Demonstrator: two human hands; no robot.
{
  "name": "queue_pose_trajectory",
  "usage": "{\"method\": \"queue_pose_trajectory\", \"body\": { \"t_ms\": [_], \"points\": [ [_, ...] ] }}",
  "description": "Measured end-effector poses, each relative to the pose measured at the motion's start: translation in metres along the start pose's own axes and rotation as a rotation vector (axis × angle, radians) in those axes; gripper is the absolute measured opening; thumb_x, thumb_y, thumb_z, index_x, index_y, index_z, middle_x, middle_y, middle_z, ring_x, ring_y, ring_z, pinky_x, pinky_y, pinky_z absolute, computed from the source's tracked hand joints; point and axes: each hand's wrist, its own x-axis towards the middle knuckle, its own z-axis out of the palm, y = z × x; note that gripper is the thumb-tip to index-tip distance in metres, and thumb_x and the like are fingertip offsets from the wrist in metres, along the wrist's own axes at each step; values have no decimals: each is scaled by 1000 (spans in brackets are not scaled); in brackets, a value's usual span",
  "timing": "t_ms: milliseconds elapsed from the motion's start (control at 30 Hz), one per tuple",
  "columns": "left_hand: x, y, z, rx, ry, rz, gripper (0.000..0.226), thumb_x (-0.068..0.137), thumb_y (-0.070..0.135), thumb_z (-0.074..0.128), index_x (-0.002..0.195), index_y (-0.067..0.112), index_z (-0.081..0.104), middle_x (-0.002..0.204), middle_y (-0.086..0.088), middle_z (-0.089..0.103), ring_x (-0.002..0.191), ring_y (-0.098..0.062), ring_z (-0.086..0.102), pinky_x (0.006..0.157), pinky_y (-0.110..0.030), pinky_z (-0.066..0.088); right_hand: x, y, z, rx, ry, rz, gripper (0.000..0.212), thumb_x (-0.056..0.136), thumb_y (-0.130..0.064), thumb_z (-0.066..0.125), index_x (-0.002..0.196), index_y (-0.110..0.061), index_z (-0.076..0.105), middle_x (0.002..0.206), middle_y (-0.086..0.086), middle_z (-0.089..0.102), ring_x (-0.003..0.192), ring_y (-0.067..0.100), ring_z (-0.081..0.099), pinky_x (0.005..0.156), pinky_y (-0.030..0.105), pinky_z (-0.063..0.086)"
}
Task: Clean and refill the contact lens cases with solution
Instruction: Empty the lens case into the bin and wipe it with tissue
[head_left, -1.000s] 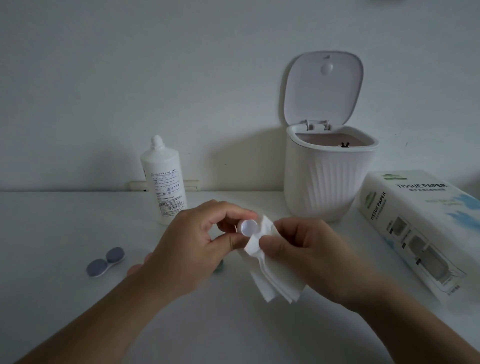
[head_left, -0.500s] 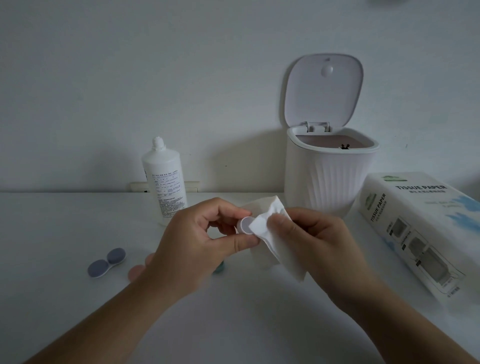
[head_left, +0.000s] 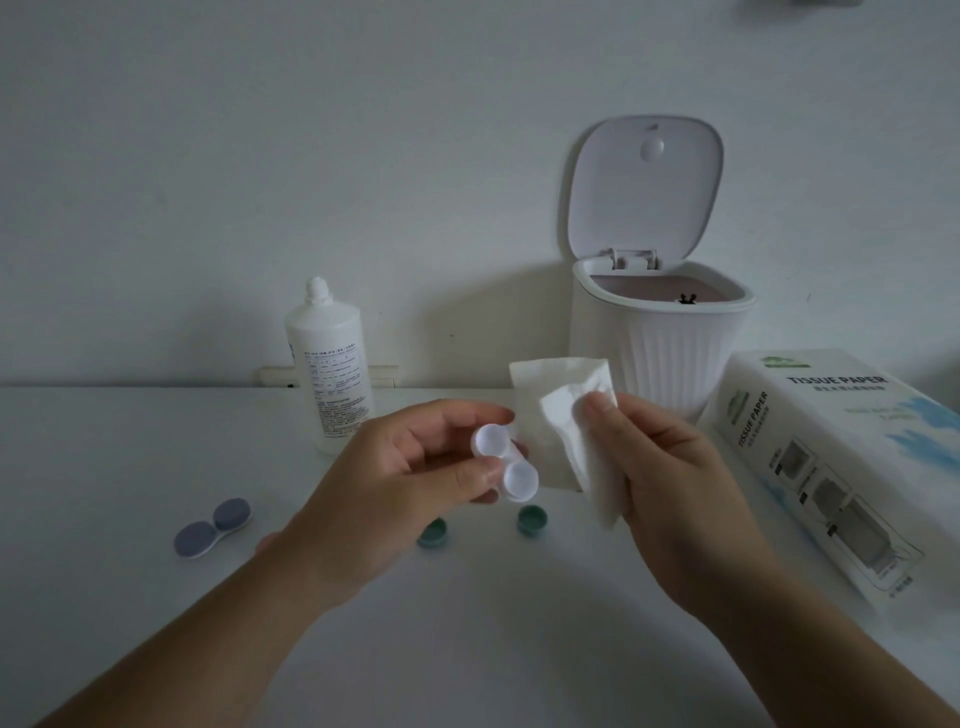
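Note:
My left hand (head_left: 410, 478) pinches a white open contact lens case (head_left: 506, 467) between thumb and fingers, both wells facing me, above the table. My right hand (head_left: 660, 467) holds a folded white tissue (head_left: 558, 415) just right of the case, a small gap between them. Two green caps (head_left: 432, 532) (head_left: 532, 519) lie on the white table (head_left: 104, 467) below the case. A second lens case with grey-blue caps (head_left: 213, 527) lies at the left. The white solution bottle (head_left: 332, 369) stands upright behind my left hand, its cap off.
A white ribbed bin (head_left: 660, 343) with its lid raised stands at the back right against the wall. A tissue paper pack (head_left: 841, 467) lies along the right side of the table.
My right hand has pulled the tissue off the case and up to the right. My left hand has turned the case so that both wells show. The two green caps have come into view.

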Motion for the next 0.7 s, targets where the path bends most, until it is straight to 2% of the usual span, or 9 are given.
{"method": "queue_pose_trajectory", "body": {
  "t_ms": [100, 167, 300, 333, 433, 467, 500, 600, 700],
  "points": [
    [0, 0, 1, -104, -99, -80, 37, 88, 11, 64, 121, 25, 73, 113, -14, 74, 105, -31, 73, 74, -35, 61, -5, -2, 7, -29, -97, -15, 31, 92, -47, 60, 102, -25, 79, 96, 3, 78, 83, 12, 74, 68, 18, 55],
    [0, 0, 2, -102, -124, -99, 41, 87, 9, 60, 121, 29, 74, 110, -10, 75, 99, -30, 75, 65, -35, 60, -6, -1, 10, -55, -132, -31, 29, 93, -43, 59, 100, -24, 80, 90, 6, 78, 74, 10, 71, 61, 17, 53],
    [2, -3, 3, 30, -48, -82, 55, 82, 14, 67, 132, 37, 63, 95, -2, 74, 82, -22, 73, 56, -26, 51, -7, 2, 12, -128, -121, -41, 28, 93, -45, 57, 96, -30, 81, 90, 8, 77, 72, 12, 68, 62, 20, 54],
    [2, -4, 3, 59, -32, -74, 55, 81, 18, 70, 130, 39, 60, 91, -1, 74, 79, -21, 73, 56, -24, 48, -7, 3, 12, -144, -107, -45, 27, 92, -46, 58, 95, -32, 81, 89, 7, 77, 73, 13, 68, 63, 23, 54],
    [2, -5, 2, 99, -24, -65, 33, 74, 25, 76, 103, 35, 64, 86, -3, 77, 74, -17, 72, 59, -21, 48, -7, 5, 12, -199, -133, -57, 25, 95, -43, 59, 95, -30, 80, 89, 6, 77, 76, 26, 70, 61, 38, 57],
    [3, -5, 1, 100, -28, -56, 27, 73, 21, 76, 97, 31, 67, 86, -5, 77, 73, -17, 71, 61, -24, 49, -7, 5, 13, -210, -163, -55, 23, 97, -40, 61, 95, -27, 80, 87, 6, 77, 75, 27, 70, 61, 40, 57],
    [3, -5, 1, 105, -30, -49, 24, 72, 18, 76, 92, 28, 71, 86, -7, 77, 74, -18, 70, 63, -29, 48, -8, 5, 13, -224, -194, -51, 22, 97, -37, 61, 95, -25, 79, 85, 6, 77, 72, 22, 69, 60, 35, 55],
    [2, -6, 1, 129, -12, -62, 27, 63, 31, 76, 90, 28, 77, 83, -11, 76, 73, -31, 62, 62, -41, 43, -8, 6, 14, -283, -235, -25, 21, 95, -35, 64, 90, -22, 79, 79, 1, 77, 67, 7, 64, 58, 19, 49],
    [2, -6, 0, 132, -5, -60, 37, 63, 34, 79, 100, 34, 76, 93, -6, 76, 80, -37, 69, 65, -51, 53, -6, 10, 11, -345, -149, 4, 26, 92, -39, 66, 87, -16, 77, 79, 12, 73, 63, 11, 61, 56, 24, 47]
  ]
}}
